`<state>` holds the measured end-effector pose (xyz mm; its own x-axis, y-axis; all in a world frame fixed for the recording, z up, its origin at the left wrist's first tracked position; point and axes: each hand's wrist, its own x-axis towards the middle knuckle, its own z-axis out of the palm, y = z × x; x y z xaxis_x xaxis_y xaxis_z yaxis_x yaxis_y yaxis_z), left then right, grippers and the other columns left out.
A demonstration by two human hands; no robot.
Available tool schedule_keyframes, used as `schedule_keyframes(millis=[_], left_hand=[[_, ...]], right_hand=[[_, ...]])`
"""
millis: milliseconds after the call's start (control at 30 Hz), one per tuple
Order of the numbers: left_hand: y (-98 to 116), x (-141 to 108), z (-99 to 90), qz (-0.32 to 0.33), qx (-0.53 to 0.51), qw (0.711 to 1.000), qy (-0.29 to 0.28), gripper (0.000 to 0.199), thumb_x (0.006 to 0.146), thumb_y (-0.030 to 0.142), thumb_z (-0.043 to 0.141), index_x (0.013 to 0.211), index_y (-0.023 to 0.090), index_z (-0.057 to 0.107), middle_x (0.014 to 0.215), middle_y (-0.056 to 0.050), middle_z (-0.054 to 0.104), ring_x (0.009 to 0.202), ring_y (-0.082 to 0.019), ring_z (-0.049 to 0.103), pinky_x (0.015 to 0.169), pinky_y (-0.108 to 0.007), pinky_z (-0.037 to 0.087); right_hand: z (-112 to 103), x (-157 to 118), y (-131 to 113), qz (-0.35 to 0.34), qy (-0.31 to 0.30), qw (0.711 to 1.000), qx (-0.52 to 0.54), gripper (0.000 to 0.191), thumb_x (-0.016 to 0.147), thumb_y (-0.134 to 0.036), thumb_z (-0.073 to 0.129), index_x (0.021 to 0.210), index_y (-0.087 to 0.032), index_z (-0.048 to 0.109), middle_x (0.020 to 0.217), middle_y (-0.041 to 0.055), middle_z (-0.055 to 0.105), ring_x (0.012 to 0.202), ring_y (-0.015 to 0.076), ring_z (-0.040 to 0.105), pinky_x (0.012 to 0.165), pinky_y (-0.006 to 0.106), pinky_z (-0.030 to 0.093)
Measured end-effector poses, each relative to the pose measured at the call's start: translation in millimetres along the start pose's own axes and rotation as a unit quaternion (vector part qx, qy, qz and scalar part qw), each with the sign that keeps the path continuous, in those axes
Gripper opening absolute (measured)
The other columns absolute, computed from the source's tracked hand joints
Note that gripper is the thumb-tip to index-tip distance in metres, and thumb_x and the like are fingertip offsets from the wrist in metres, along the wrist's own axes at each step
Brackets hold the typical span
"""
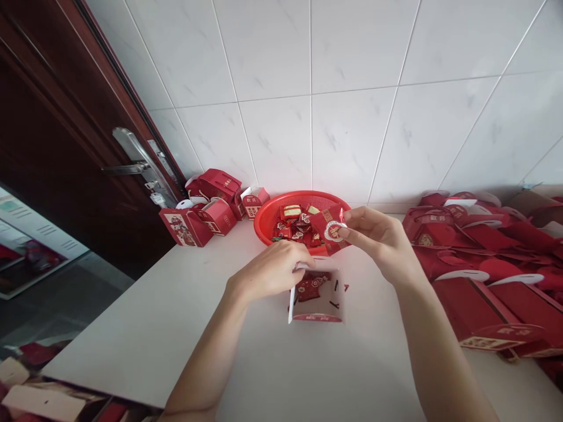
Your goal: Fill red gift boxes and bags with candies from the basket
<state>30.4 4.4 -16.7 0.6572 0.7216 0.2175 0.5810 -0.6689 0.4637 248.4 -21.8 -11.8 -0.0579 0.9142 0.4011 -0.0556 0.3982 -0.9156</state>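
An open red gift box (pixel 319 302), white inside, stands on the table in front of me with red wrapped candy (pixel 308 288) in it. At its far left edge my left hand (pixel 275 266) pinches a white flap of the box. Above and behind the box, my right hand (pixel 373 234) grips a red candy packet (pixel 328 228) with a round white-and-gold emblem, between thumb and fingers. Partly behind this packet sits a red plastic basket (pixel 268 214) of wrapped sweets, some with pale yellow contents.
Folded red boxes (pixel 220 217) stand at the back left by the dark door (pixel 57 117). Many more red boxes (pixel 479 310) crowd the right side of the white table (pixel 176 328). A tiled wall (pixel 281 135) bounds the back. Further cartons (pixel 44 401) lie below the left table edge.
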Motion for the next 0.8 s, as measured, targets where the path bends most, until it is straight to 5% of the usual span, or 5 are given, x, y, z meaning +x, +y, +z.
schedule_keyframes(millis=[100, 400, 667, 800], left_hand=[[9.2, -3.4, -5.0, 0.038, 0.06, 0.996, -0.046, 0.041, 0.077, -0.005, 0.049, 0.091, 0.022, 0.077, 0.092, -0.001, 0.074, 0.081, -0.017, 0.067, 0.068, -0.025, 0.045], [24.0, -11.9, -1.9, 0.083, 0.095, 0.989, 0.075, 0.039, 0.082, -0.005, 0.05, 0.098, 0.02, 0.075, 0.089, -0.002, 0.071, 0.081, -0.016, 0.065, 0.071, -0.026, 0.05], [13.5, -0.7, 2.2, 0.024, 0.088, 0.996, 0.021, 0.044, 0.076, -0.005, 0.05, 0.098, 0.022, 0.077, 0.09, -0.003, 0.072, 0.086, -0.019, 0.065, 0.072, -0.027, 0.049], [4.3, 3.6, 2.4, -0.028, 0.057, 0.996, -0.057, 0.045, 0.075, -0.001, 0.052, 0.105, 0.023, 0.076, 0.096, -0.002, 0.073, 0.081, -0.018, 0.065, 0.068, -0.026, 0.045]], right_hand=[[-4.3, -2.0, -6.6, -0.011, 0.003, 1.0, -0.01, 0.026, 0.078, -0.038, 0.081, 0.09, -0.019, 0.07, 0.083, 0.004, 0.073, 0.077, 0.0184, 0.07, 0.071, 0.031, 0.059], [-8.0, -1.9, -9.8, -0.042, 0.009, 0.999, -0.031, 0.023, 0.08, -0.039, 0.08, 0.087, -0.019, 0.071, 0.084, 0.0047, 0.074, 0.08, 0.0191, 0.071, 0.074, 0.032, 0.061], [-11.2, -2.1, -8.8, -0.04, 0.001, 0.999, -0.028, 0.024, 0.08, -0.038, 0.08, 0.089, -0.018, 0.069, 0.085, 0.005, 0.072, 0.08, 0.0196, 0.069, 0.072, 0.034, 0.06], [-13.9, -4.7, -12.1, -0.013, -0.07, 0.995, -0.064, 0.027, 0.083, -0.037, 0.077, 0.1, -0.02, 0.066, 0.081, 0.0031, 0.072, 0.071, 0.0171, 0.067, 0.065, 0.03, 0.055]])
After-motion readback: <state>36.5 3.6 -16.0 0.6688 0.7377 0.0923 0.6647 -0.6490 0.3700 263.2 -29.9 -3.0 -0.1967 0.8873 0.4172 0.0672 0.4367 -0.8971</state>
